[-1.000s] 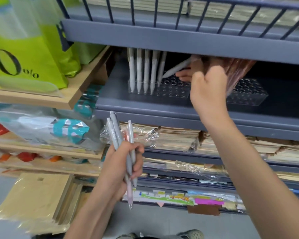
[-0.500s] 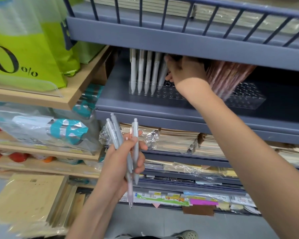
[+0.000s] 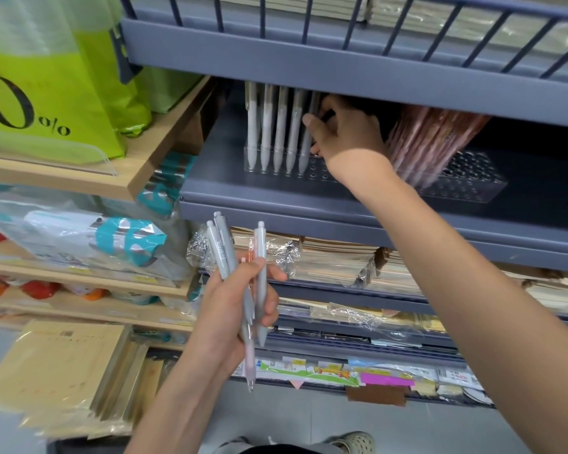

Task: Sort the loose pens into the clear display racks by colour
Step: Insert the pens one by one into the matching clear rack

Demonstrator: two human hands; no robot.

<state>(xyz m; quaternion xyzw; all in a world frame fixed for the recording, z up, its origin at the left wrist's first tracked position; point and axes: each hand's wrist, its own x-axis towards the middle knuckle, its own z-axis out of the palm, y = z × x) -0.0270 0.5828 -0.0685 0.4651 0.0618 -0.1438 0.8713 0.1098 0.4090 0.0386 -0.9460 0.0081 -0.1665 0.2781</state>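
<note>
While tight around pens (image 3: 224, 253), left grip (image 3: 231, 304).

The right hand (image 3: 345, 132), earlier holding a white pen tilted above the clear rack (image 3: 322, 173), now pinches the rightmost upright pen (image 3: 305, 152).

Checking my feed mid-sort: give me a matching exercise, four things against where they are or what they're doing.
1 left hand
2 right hand
3 pink pens
4 green bag

a on the wooden shelf
b leaning in a clear rack
c pinching a pale pen at the other rack
d gripping loose pens

Pairs: 1-d, 2-c, 3-b, 4-a
</note>
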